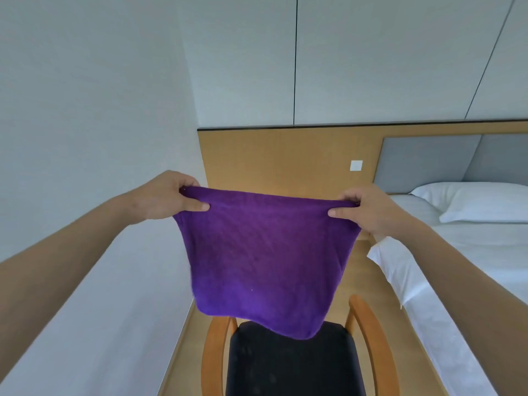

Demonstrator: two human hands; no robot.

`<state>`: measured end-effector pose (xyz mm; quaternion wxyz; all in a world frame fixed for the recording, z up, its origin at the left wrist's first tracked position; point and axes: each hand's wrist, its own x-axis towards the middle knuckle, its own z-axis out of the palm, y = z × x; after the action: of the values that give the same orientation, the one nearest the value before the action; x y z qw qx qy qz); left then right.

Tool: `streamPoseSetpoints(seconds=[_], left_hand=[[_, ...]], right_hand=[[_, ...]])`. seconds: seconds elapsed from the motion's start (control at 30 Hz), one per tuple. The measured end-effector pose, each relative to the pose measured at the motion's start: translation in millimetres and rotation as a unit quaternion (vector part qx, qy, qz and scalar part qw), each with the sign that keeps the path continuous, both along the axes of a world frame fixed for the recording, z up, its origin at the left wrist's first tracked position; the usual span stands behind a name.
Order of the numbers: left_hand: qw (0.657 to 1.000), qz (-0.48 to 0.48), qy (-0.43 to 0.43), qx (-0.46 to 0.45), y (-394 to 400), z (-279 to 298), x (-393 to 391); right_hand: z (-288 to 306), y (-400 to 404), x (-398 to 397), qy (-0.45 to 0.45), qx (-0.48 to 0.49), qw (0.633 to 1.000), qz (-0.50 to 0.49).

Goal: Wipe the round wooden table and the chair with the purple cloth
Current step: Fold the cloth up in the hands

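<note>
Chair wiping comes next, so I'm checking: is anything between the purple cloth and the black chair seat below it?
Nothing visible. The purple cloth, held by left hand and right hand, hangs directly above the black chair seat.

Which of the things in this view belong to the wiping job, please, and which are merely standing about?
Belonging to the job:
purple cloth, held spread by its top corners
left hand and right hand, pinching it
chair, below the cloth

Standing about:
bed
pillow
wall switch

The round table is not in view.
</note>
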<state>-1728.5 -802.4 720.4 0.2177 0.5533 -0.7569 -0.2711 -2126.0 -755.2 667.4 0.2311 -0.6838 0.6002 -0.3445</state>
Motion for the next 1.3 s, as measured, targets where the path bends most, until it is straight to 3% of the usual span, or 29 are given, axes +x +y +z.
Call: streamPoseSetpoints(seconds=[0.1, 0.2, 0.27, 0.43, 0.57, 0.8, 0.9, 1.03, 1.17, 1.3], left_hand=[[0.992, 0.001, 0.122, 0.039, 8, -5, 15], [0.960, 0.021, 0.266, 0.083, 14, -9, 25], [0.945, 0.049, 0.309, 0.097, 17, -9, 25], [0.925, 0.102, 0.341, 0.132, 25, -7, -9], [0.904, 0.080, 0.376, 0.187, 40, 0, -50], [0.926, -0.082, 0.334, 0.154, 74, 14, -84], [0.935, -0.104, 0.318, 0.113, 76, 19, -69], [0.939, -0.086, 0.324, 0.069, 74, 27, -60], [0.928, -0.098, 0.358, 0.043, 77, 47, -51], [0.902, -0.086, 0.420, 0.053, 72, 64, -38]], right_hand=[[19, 8, -2, -0.035, 0.012, 0.999, 0.013], [46, 12, -3, -0.145, 0.002, 0.989, 0.001], [62, 10, -2, -0.196, -0.002, 0.980, -0.024], [78, 5, 30, -0.161, 0.025, 0.981, -0.110], [76, 17, 80, -0.224, 0.037, 0.965, -0.132], [90, 54, 151, -0.246, 0.092, 0.965, 0.007], [103, 64, 148, -0.327, 0.128, 0.930, 0.105], [104, 64, 145, -0.261, 0.029, 0.956, 0.130], [76, 51, 132, -0.270, -0.097, 0.957, -0.029], [24, 39, 133, -0.385, 0.088, 0.918, 0.022]])
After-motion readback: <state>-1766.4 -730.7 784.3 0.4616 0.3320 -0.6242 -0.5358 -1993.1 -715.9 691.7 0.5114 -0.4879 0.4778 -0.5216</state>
